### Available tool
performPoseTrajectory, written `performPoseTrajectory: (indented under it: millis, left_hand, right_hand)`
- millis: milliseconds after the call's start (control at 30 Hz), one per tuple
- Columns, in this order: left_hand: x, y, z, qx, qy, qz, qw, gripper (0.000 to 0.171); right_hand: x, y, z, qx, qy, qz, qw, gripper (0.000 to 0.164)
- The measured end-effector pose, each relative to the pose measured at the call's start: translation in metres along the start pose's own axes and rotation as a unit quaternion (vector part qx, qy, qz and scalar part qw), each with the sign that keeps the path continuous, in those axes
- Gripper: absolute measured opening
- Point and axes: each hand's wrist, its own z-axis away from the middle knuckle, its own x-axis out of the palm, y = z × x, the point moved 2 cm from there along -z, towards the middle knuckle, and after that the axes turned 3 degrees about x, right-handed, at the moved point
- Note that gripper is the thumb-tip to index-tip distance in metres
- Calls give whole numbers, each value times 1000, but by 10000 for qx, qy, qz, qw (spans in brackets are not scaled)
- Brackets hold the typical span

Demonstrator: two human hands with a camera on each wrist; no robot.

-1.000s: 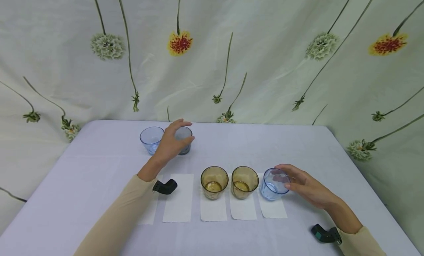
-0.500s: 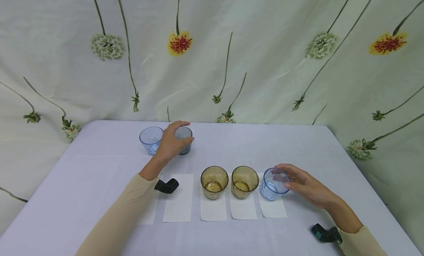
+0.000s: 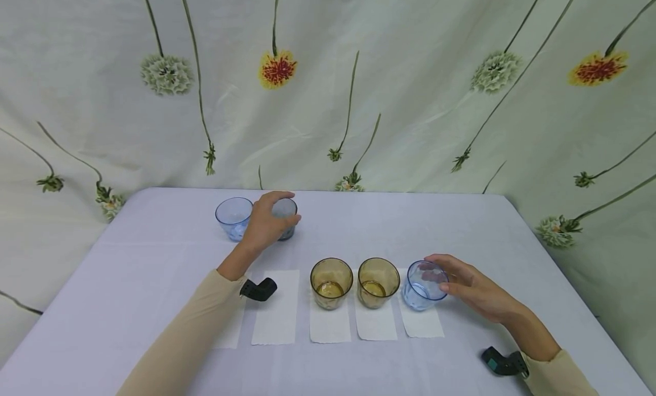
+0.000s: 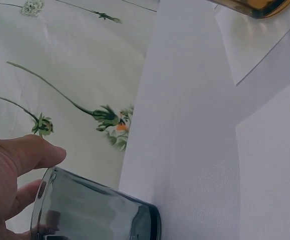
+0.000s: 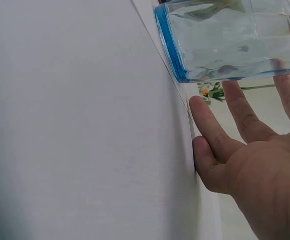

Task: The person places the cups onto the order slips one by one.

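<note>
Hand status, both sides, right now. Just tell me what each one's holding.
Left hand: closed around the gray glass; firmness can't be told.
Right hand: closed around the rightmost blue glass, thumb at its rim.

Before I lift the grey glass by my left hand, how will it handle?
The grey glass is probably rigid and breakable, given its clear, glossy walls. Its smooth sides could feel slippery. Upright on a flat-looking base, it would likely slide, not roll.
</note>
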Motion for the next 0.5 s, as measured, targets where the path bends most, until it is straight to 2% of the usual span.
performPoseTrajectory:
  millis: [500]
  left_hand:
    - [2,2,1,125,-86,-394,9991,51]
  right_hand:
    - [2,-1,0,217,186,200,9994,49]
